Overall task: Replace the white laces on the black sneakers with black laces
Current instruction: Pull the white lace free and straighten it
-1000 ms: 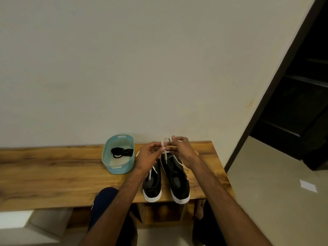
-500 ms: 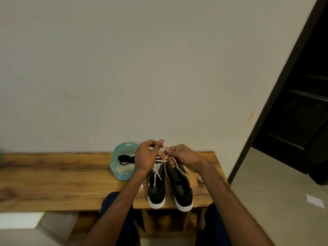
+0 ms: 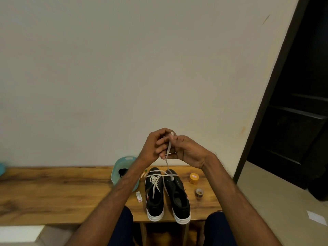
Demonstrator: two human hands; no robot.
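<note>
I see the bench (image 3: 53,192) in the lower left of the frame as smooth wood with dark grain and little shine. The black sneakers (image 3: 154,201) look like matt cloth, and their soles (image 3: 154,216) are white and smooth like rubber. The white lace (image 3: 168,150) is flat woven cloth. The tub (image 3: 124,159) seems smooth teal plastic, the wall (image 3: 124,68) matt paint

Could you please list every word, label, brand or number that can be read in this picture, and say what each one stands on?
No text here can be read.
Small round orange jar: a pale label with a red mark, too small to read.
Small white box on the long wooden bench: red print, too blurred to read.
Left black sneaker with a white sole: a reddish mark on its side, unreadable.
</note>
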